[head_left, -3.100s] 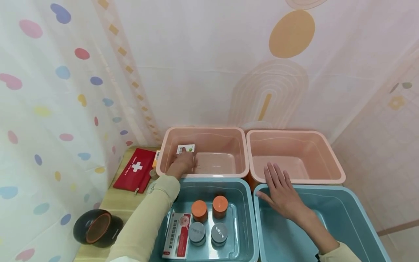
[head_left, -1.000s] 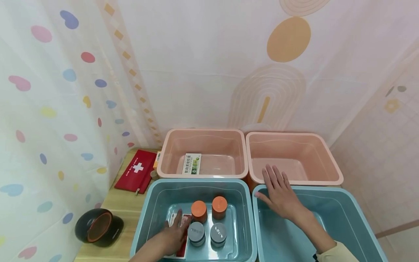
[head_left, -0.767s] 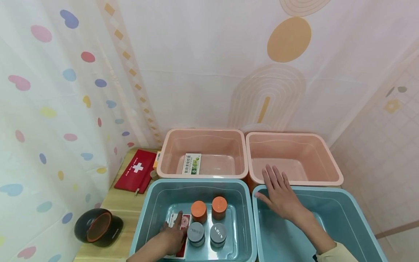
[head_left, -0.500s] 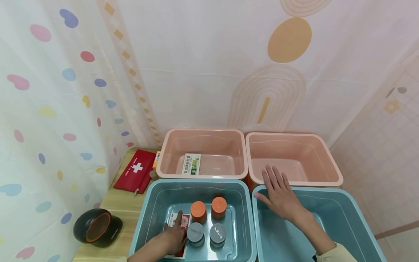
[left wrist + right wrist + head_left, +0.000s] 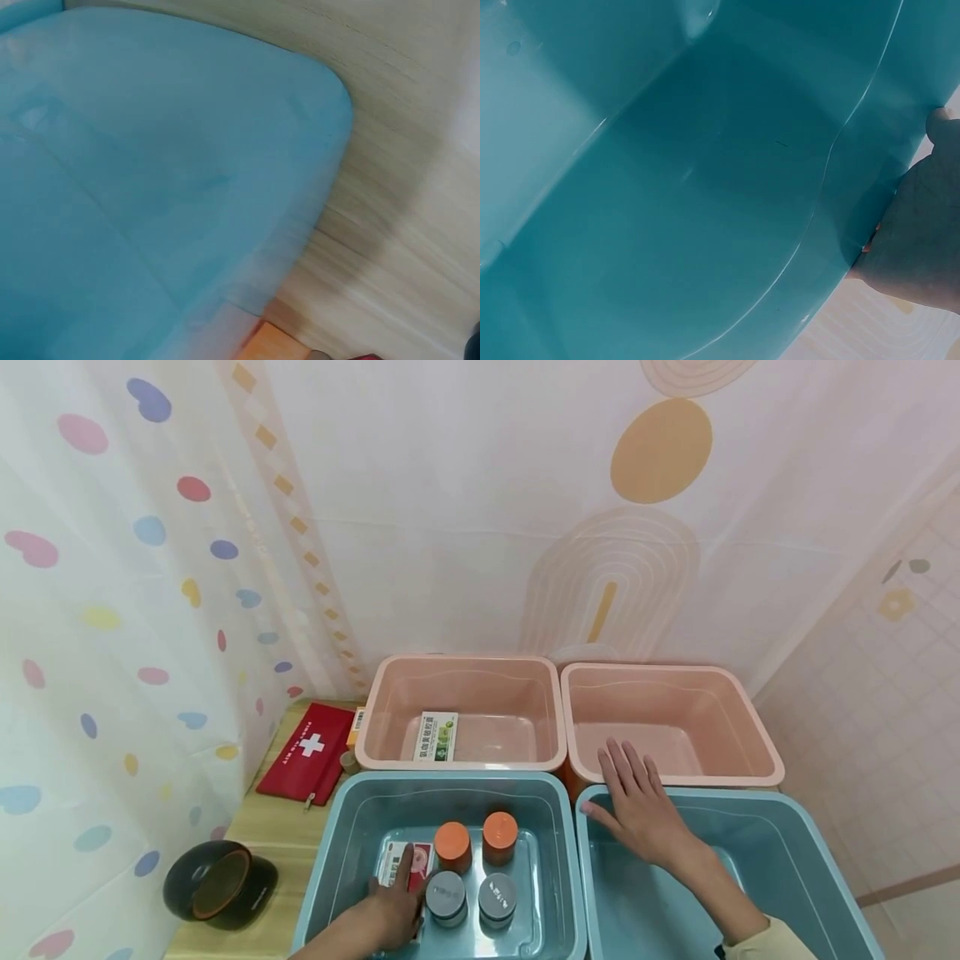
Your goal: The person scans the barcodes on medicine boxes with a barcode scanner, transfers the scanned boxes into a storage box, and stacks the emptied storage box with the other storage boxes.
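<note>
In the head view my left hand [image 5: 390,912] reaches into the left blue bin [image 5: 309,883]. It spans a white-and-red medicine box [image 5: 393,862], thumb at the right edge, index finger laid along the top and the other fingers at the left edge. The hand covers the box's lower part. Just right of it stand two grey-lidded jars [image 5: 446,897] and two orange-capped bottles [image 5: 453,845]. My right hand [image 5: 651,823], also seen in the right wrist view, rests with fingers straight over the adjoining rims of the right blue bin [image 5: 806,852] and right pink bin [image 5: 720,777].
A white-green medicine box [image 5: 436,736] lies in the left pink bin [image 5: 517,681]. Left of the bins, a red first aid pouch [image 5: 309,753], an orange box [image 5: 356,727] and dark bowls [image 5: 217,883] sit on the wooden table [image 5: 281,852]. A curtain [image 5: 450,527] hangs behind.
My left hand has left the white-green box lying in the left pink bin and come back to the white-and-red box, which has now shifted slightly away from me. The right hand stays put.
</note>
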{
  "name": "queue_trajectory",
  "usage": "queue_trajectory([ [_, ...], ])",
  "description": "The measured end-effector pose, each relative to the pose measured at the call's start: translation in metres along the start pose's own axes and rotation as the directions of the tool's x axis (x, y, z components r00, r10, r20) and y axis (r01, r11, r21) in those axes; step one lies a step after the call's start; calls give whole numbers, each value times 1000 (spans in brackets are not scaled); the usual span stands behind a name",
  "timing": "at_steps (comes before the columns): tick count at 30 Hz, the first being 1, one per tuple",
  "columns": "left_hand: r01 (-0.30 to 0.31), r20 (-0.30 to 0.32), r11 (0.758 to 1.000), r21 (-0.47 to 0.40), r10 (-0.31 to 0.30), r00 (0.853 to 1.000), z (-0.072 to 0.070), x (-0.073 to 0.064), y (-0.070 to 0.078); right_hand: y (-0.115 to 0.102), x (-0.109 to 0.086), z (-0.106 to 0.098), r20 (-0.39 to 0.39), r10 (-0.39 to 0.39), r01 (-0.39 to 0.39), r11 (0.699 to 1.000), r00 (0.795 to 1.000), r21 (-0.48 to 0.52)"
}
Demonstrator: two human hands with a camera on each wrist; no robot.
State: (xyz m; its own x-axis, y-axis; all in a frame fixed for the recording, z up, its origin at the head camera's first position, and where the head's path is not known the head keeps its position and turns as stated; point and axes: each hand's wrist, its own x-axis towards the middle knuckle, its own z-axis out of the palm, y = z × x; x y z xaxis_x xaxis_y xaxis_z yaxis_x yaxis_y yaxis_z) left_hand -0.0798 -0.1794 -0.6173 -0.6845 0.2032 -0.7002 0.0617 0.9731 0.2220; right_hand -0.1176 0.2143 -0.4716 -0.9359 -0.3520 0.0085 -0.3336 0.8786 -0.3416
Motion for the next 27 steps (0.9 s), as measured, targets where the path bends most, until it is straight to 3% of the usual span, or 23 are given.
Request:
queue_trajectory([
  [6, -41, -88, 998, -53, 36, 995, -2, 3, -4, -1, 0, 0, 5, 3, -3, 1000, 1000, 12],
  [11, -45, -141, 999, 15, 47, 989, -6, 5, -1, 0, 0, 0, 7, 5, -5, 1000, 1000, 7],
  [14, -24, -183, 999, 47, 33, 983, -15, -3, 7, 0, -1, 0, 10, 9, -10, 1000, 1000, 10],
  [18, -5, -269, 999, 53, 19, 963, -37, -37, 28, 0, -2, 1, 16, 14, -14, 1000, 1000, 9],
  [23, 18, -410, 997, 70, 13, 912, -64, -94, 51, 0, -2, 2, 18, 2, -2, 1000, 1000, 3],
  [25, 25, -453, 996, 84, 15, 891, -71, -109, 54, 0, -1, 2, 14, 2, -3, 1000, 1000, 4],
  [27, 31, -476, 996, 78, 10, 880, -76, -120, 56, 0, -1, 1, 9, 6, -6, 1000, 1000, 7],
])
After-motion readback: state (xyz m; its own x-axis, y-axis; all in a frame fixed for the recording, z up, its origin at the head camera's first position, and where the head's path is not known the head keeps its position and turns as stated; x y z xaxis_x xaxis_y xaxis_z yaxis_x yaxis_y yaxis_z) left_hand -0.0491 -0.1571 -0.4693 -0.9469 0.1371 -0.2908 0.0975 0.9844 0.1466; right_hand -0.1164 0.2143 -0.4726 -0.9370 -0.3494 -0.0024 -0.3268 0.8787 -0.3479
